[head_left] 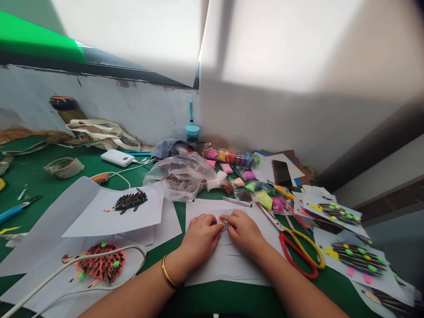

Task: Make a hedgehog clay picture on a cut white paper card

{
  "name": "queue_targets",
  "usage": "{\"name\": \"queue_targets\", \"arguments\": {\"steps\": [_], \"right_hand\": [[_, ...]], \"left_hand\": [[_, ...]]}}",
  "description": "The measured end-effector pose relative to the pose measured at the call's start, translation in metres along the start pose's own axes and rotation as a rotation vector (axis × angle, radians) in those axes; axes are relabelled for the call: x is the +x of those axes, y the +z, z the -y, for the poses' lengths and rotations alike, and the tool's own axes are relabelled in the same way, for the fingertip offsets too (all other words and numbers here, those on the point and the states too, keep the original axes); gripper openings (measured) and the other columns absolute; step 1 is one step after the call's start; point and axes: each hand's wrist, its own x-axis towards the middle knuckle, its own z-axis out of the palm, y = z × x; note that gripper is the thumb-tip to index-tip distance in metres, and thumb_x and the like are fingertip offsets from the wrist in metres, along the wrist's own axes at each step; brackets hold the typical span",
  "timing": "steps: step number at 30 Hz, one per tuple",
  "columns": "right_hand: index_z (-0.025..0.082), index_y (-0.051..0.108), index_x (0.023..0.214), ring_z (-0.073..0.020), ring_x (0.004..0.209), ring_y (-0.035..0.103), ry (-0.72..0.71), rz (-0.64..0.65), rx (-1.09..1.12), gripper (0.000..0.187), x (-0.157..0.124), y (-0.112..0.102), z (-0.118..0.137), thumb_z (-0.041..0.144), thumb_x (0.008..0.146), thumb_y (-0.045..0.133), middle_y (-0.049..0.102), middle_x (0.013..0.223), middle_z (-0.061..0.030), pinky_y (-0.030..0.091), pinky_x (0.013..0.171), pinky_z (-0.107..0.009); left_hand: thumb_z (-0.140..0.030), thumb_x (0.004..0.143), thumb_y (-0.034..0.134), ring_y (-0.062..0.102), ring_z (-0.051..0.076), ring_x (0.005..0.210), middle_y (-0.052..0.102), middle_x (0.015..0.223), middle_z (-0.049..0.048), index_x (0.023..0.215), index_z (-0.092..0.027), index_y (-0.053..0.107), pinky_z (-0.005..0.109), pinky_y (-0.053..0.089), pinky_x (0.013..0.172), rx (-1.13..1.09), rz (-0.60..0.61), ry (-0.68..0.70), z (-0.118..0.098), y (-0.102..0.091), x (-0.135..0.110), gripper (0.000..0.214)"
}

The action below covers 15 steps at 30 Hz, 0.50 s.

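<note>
Rests left hand [204, 234] and right hand [243, 229], both half-curled, on the sheet [228, 265], touching the drawing [226, 225] between them; cannot tell if pinching anything. Has scissors [281, 227] lying near, on the right.

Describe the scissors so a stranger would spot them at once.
On the green table, find the white sheet under the left hand and right hand. At its right edge lie the scissors. Two big loop handles, one red and one yellow, set them apart from the animal pictures farther right.
</note>
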Motion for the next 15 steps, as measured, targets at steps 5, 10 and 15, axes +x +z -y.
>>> {"name": "queue_targets", "arguments": {"steps": [5,10,15], "right_hand": [[0.028,0.072,0.116,-0.0198,0.087,0.055,-0.025,0.009,0.007,0.040,-0.0006,0.0003,-0.0007,0.009,0.085,0.053,0.062,0.089,-0.0048,0.044,0.082,-0.032],[0.027,0.073,0.113,-0.0199,0.087,0.055,-0.026,0.002,0.024,0.040,-0.0013,0.0001,-0.0015,0.008,0.084,0.052,0.061,0.089,-0.0049,0.045,0.081,-0.032],[0.027,0.075,0.108,-0.0199,0.086,0.054,-0.051,0.013,-0.011,0.039,-0.0028,0.0005,-0.0005,0.007,0.083,0.053,0.060,0.088,-0.0049,0.044,0.079,-0.032]], "left_hand": [[-0.019,0.086,0.060,0.058,0.023,0.098,0.064,0.103,0.0053,0.108,-0.028,0.068,0.041,0.048,0.087,-0.026,-0.002,0.010,0.0015,-0.0004,0.0005,0.025],[-0.012,0.087,0.054,0.060,0.021,0.098,0.066,0.103,0.0065,0.096,-0.020,0.070,0.037,0.051,0.090,-0.126,-0.044,-0.013,0.0060,0.0018,0.0007,0.020],[-0.014,0.090,0.049,0.062,0.022,0.098,0.063,0.109,0.0100,0.097,-0.016,0.069,0.037,0.053,0.089,-0.104,-0.059,-0.087,0.0083,0.0043,0.0029,0.022]]}}
